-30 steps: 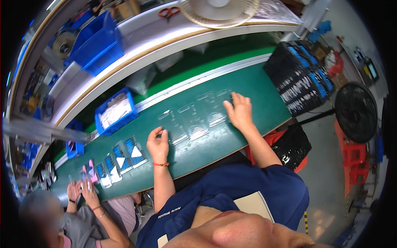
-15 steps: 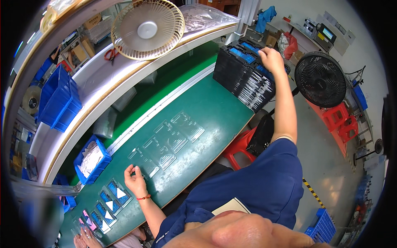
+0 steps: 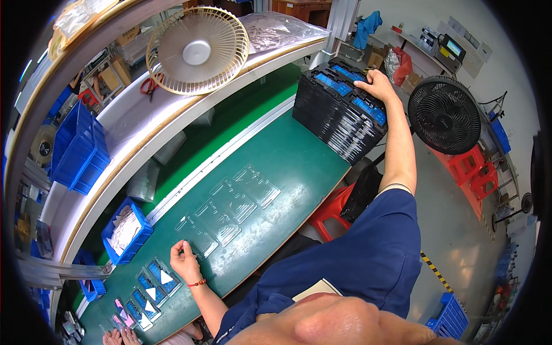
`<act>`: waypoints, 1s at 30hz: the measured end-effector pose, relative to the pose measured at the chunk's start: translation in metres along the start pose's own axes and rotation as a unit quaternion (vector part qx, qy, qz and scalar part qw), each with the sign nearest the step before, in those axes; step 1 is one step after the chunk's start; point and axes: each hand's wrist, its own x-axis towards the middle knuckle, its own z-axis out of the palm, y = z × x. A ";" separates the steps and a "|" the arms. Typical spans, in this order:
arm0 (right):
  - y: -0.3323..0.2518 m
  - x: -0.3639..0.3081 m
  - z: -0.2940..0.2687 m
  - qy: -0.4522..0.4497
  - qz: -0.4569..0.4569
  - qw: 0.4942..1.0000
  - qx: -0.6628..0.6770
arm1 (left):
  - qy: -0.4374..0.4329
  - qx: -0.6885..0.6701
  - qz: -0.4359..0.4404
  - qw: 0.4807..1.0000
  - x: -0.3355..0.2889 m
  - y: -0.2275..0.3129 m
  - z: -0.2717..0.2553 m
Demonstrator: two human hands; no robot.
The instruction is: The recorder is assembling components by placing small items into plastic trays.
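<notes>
My right hand (image 3: 379, 87) reaches over a stack of black trays (image 3: 333, 123) at the table's far right end. Its fingers are bent at the top edge, beside blue pieces (image 3: 368, 109) lying in the trays; whatever is between the fingertips is hidden. My left hand (image 3: 185, 261) hovers over the near side of the table, fingers loosely curled and slightly apart, with nothing visible in them. Just beyond it lies a row of clear plastic blister trays (image 3: 234, 206). To its left, several filled blister packs (image 3: 155, 282) hold blue pieces with white triangles on them.
A co-worker's hands (image 3: 122, 336) are at the pink-topped pack on the lower left. A blue bin (image 3: 144, 230) of white slips stands by the table's far edge. On the shelf above sits a fan grille (image 3: 198, 52). A black fan (image 3: 443, 115) stands right of the trays.
My right hand has shifted slightly left and down over the stack, and more of the blue pieces shows. My left hand's fingers have drawn closer together. The whole view has tilted a little.
</notes>
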 end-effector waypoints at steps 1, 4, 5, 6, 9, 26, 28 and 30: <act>0.000 -0.002 -0.001 0.025 -0.018 0.999 0.020 | 0.001 0.000 0.000 1.000 -0.001 0.003 0.000; -0.004 -0.009 -0.001 0.084 -0.060 0.994 0.034 | -0.010 0.000 -0.002 1.000 -0.001 0.005 -0.001; -0.006 -0.012 0.000 0.116 -0.083 0.989 0.027 | -0.009 0.004 0.007 1.000 -0.001 0.002 0.000; -0.017 -0.017 -0.006 0.116 -0.084 0.989 0.028 | -0.006 0.009 0.015 1.000 0.000 0.001 -0.001; -0.052 -0.035 -0.014 -0.036 -0.122 0.987 0.095 | -0.007 0.004 0.004 1.000 -0.001 0.003 -0.002; -0.065 -0.029 -0.007 -0.073 -0.155 0.980 0.104 | -0.011 -0.004 0.017 1.000 0.001 -0.007 -0.001; -0.061 -0.003 -0.008 -0.037 -0.150 0.981 0.120 | -0.016 -0.001 0.028 0.999 0.004 -0.009 0.001; -0.060 0.029 -0.010 -0.026 -0.114 0.989 0.091 | -0.013 0.004 0.038 0.999 0.004 -0.008 0.001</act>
